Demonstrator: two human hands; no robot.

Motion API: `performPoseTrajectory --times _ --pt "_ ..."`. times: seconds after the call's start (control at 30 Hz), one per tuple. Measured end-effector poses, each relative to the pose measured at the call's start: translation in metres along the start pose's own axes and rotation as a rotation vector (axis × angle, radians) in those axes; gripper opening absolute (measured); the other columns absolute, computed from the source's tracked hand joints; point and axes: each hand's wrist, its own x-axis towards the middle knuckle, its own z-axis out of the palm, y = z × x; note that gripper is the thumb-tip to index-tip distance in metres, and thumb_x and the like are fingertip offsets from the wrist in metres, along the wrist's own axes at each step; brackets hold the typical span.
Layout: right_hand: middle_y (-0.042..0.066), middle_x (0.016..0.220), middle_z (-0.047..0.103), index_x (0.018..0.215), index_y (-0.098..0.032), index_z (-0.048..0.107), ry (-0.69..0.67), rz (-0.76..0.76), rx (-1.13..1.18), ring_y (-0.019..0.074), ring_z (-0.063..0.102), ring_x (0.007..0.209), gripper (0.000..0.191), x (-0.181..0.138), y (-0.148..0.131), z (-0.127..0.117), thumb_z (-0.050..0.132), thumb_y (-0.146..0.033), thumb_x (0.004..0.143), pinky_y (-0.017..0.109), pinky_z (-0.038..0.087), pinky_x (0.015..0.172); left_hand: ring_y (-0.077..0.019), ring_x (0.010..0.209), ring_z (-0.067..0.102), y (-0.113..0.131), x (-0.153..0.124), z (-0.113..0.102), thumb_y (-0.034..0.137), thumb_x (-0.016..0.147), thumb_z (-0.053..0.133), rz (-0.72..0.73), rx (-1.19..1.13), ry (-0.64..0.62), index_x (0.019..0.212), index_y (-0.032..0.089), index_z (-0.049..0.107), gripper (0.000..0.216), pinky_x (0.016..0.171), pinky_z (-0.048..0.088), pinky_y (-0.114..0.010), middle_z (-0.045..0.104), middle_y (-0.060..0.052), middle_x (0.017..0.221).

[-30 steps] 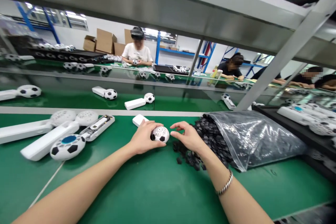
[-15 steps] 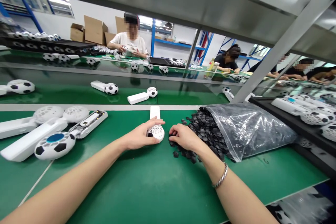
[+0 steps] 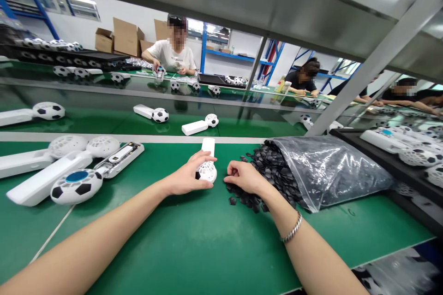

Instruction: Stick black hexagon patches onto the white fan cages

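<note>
My left hand (image 3: 187, 177) is wrapped round the white ball-shaped head of a handheld fan (image 3: 206, 170) lying on the green mat (image 3: 194, 244); its white handle points away from me. Just to the right, my right hand (image 3: 244, 177) rests with curled fingers on a pile of small black pieces (image 3: 268, 173) spilling from a clear plastic bag (image 3: 328, 170). Whether a piece is pinched in its fingers is hidden. A metal bracelet sits on that wrist.
Several white fan parts and a football-patterned fan (image 3: 74, 186) lie at the left. A conveyor (image 3: 104, 122) behind carries more football fans. A black tray (image 3: 401, 147) of fans stands at the right. A slanted metal post (image 3: 374, 60) and shelf run overhead. Other people work at far benches.
The fan head turned so its handle points away from me. My right hand dropped from beside the fan head onto the black pieces and curled. The view shifted slightly.
</note>
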Motion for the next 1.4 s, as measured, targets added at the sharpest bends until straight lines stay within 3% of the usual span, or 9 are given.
performPoseTrajectory --times 0.2,0.33,0.5,0.73,1.23,1.4 --pt "-0.002 0.069 0.056 0.077 -0.018 0.056 0.023 -0.150 0.300 0.0104 0.049 0.061 0.009 -0.004 -0.018 -0.001 0.056 -0.027 0.077 0.022 0.039 0.057 -0.0247 0.134 0.007 -0.006 0.001 0.000 0.033 0.067 0.065 0.046 -0.017 -0.002 0.125 0.025 0.039 0.064 0.108 0.014 -0.042 0.021 -0.005 0.142" --pt "0.001 0.079 0.057 0.081 -0.019 0.057 0.113 -0.336 0.159 0.0130 0.051 0.072 0.008 -0.012 -0.033 -0.003 0.050 -0.023 0.081 0.025 0.041 0.067 -0.0238 0.134 0.008 -0.007 0.002 0.001 0.033 0.067 0.066 0.063 -0.030 0.003 0.126 0.025 0.038 0.066 0.108 0.015 -0.041 0.021 -0.005 0.142" --pt "0.004 0.084 0.056 0.086 -0.019 0.055 0.138 -0.432 -0.026 0.0153 0.052 0.077 0.009 -0.016 -0.038 -0.002 0.047 -0.020 0.083 0.028 0.042 0.070 -0.0226 0.134 0.008 -0.007 0.001 0.000 0.033 0.067 0.066 0.072 -0.024 0.003 0.126 0.024 0.038 0.066 0.109 0.015 -0.040 0.022 -0.005 0.141" --pt "0.002 0.086 0.061 0.090 -0.022 0.059 0.196 -0.410 0.060 0.0147 0.056 0.080 0.012 -0.016 -0.036 -0.001 0.050 -0.021 0.083 0.027 0.044 0.075 -0.0215 0.134 0.009 -0.008 0.002 -0.001 0.033 0.067 0.066 0.080 -0.030 -0.010 0.125 0.025 0.039 0.065 0.109 0.014 -0.039 0.025 -0.004 0.141" --pt "0.002 0.085 0.061 0.089 -0.023 0.063 0.104 -0.436 0.027 0.0151 0.056 0.081 0.015 -0.014 -0.035 0.004 0.050 -0.019 0.083 0.028 0.043 0.073 -0.0218 0.134 0.008 -0.009 0.002 0.000 0.034 0.067 0.066 0.080 -0.020 -0.002 0.126 0.025 0.038 0.066 0.109 0.016 -0.040 0.026 -0.004 0.140" --pt "0.001 0.083 0.062 0.084 -0.024 0.064 0.189 -0.400 0.097 0.0152 0.056 0.082 0.010 -0.011 -0.036 0.012 0.055 -0.020 0.080 0.029 0.040 0.077 -0.0223 0.134 0.008 -0.009 0.002 0.001 0.041 0.067 0.066 0.087 -0.019 0.015 0.124 0.024 0.040 0.065 0.109 0.016 -0.039 0.032 -0.004 0.138"
